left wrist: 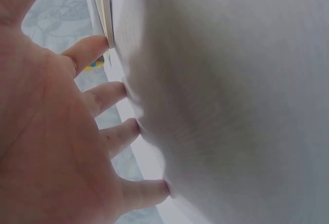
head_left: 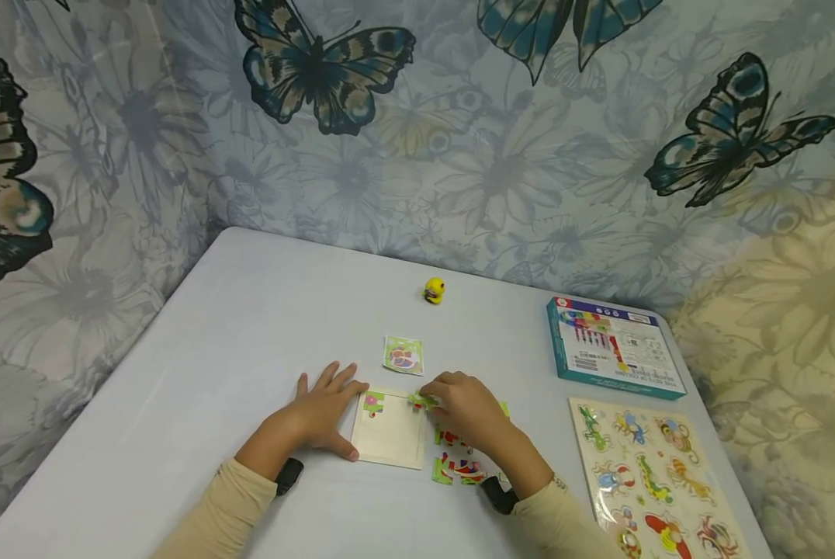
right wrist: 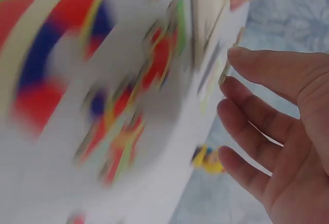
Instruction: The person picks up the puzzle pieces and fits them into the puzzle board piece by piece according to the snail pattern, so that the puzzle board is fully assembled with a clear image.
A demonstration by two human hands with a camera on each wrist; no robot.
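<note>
A shallow square wooden puzzle tray (head_left: 388,435) lies on the white table, with one puzzle piece (head_left: 373,403) in its upper left corner. My left hand (head_left: 325,415) has its fingers spread, fingertips on the table and tray; the thumb and index finger touch the tray's left side. Over the tray's upper right corner my right hand (head_left: 465,407) pinches a green puzzle piece (head_left: 421,401) between thumb and index finger. The right wrist view shows that puzzle piece (right wrist: 231,59) edge-on. Several loose red and green puzzle pieces (head_left: 462,470) lie right of the tray, partly hidden under the right forearm.
Behind the tray lies a small picture card (head_left: 403,355). Farther back stands a yellow toy figure (head_left: 434,290). At the right are a flat teal-edged box (head_left: 616,347) and a wooden board with insect pictures (head_left: 658,477). A butterfly-patterned wall (head_left: 459,178) rises behind the table.
</note>
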